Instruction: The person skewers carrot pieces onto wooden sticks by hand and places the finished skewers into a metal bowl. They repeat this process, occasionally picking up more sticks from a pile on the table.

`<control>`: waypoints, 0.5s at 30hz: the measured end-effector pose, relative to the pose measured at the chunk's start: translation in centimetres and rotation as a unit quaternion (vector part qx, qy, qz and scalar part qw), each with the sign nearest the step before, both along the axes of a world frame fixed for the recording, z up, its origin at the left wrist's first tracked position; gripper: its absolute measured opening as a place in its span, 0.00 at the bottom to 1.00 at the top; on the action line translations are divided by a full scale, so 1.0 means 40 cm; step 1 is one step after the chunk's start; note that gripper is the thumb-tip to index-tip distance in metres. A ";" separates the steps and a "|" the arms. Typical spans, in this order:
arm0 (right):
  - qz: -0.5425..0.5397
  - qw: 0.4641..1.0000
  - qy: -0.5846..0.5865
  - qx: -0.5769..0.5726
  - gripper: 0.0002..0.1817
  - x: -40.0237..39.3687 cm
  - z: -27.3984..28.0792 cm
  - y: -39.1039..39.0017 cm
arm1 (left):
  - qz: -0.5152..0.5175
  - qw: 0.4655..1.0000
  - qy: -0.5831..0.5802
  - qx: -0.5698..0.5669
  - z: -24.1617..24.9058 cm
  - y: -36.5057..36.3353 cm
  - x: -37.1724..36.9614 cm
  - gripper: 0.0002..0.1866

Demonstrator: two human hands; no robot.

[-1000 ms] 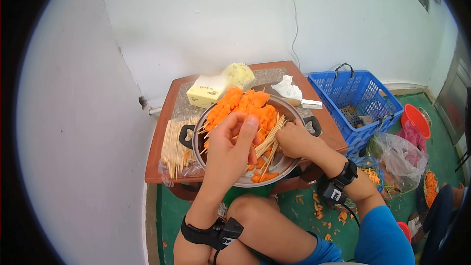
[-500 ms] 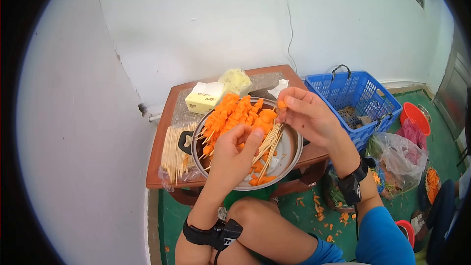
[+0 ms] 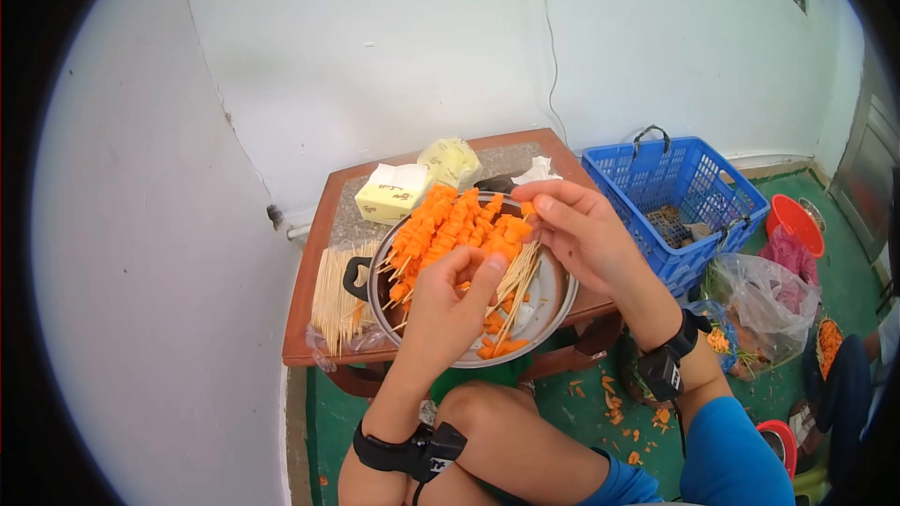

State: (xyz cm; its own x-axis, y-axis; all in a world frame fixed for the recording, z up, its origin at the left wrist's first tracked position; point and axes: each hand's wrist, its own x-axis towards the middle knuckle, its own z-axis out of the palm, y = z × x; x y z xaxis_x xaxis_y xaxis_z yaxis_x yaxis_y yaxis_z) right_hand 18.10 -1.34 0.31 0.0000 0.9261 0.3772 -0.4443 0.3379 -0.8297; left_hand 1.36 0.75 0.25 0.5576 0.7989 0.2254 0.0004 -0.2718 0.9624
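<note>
left hand (image 3: pixel 457 307) curled over pan (image 3: pixel 547 307), grip unclear. right hand (image 3: pixel 583 239) pinches orange piece (image 3: pixel 528 210) above pan. loaded skewers (image 3: pixel 450 228) heaped in pan, bare sticks (image 3: pixel 518 283) beside them. stick bundle (image 3: pixel 338 305) on table (image 3: pixel 305 300), left of pan. tissue pack (image 3: pixel 392 201) behind. blue crate (image 3: pixel 692 258) on floor, right of table.

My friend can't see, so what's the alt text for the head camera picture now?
A person's right hand pinches a small orange piece beside their left hand, above a metal pan of orange chunks on sticks. The pan sits on a table with bare sticks; a blue basket stands on the right.
</note>
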 end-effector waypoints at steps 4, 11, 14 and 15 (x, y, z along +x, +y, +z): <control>0.037 0.999 0.011 0.001 0.12 -0.002 0.004 -0.011 | 0.005 1.000 0.003 -0.011 0.008 -0.005 -0.004 0.13; 0.128 0.988 0.070 -0.044 0.13 0.009 0.007 -0.008 | -0.008 1.000 -0.005 -0.019 0.005 -0.003 -0.003 0.13; 0.118 0.990 0.060 -0.047 0.12 0.009 0.003 -0.006 | -0.010 1.000 0.000 -0.028 0.003 -0.001 -0.001 0.14; 0.110 0.991 0.053 -0.046 0.12 0.008 0.002 -0.006 | -0.010 1.000 -0.001 -0.030 0.003 -0.001 -0.001 0.14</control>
